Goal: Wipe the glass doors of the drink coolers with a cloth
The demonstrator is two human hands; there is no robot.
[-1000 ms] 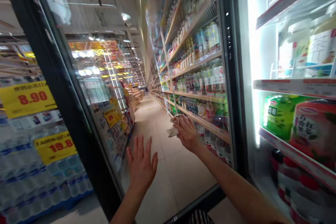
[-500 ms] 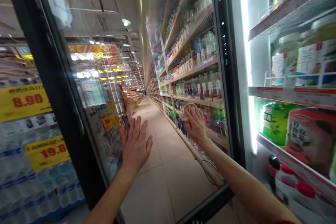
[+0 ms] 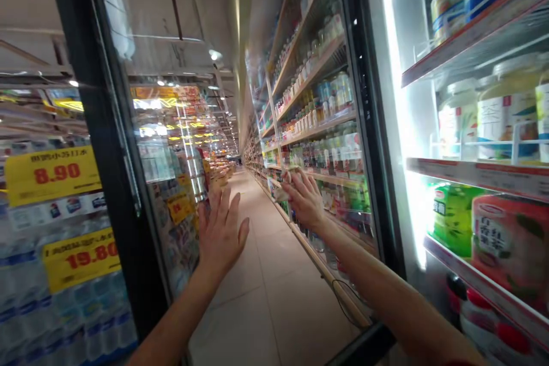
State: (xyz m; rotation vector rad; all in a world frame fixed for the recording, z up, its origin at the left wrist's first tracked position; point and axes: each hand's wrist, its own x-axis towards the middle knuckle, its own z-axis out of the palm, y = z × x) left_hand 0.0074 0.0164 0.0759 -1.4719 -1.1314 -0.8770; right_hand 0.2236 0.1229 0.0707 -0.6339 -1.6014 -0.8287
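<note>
Tiled floor (image 3: 251, 297) shows in a black-framed glass door (image 3: 266, 229) before both hands. The right hand (image 3: 306, 200) grips a pale cloth (image 3: 281, 193), bunched under its fingertips. Left of that grip, the left hand (image 3: 221, 231) is spread flat, holding nothing; whether it touches the glass, I cannot tell. Lit drinks shelves (image 3: 480, 174) stand right of the grip.

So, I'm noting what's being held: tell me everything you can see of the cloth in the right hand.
The cloth is pale, off-white to beige, and looks like soft fabric. It is bunched rather than spread, with loose edges showing past the fingertips of the right hand, which covers the rest. It seems pressed against the pane of the glass door, though contact is hard to confirm. Blur hides any weave.
</note>
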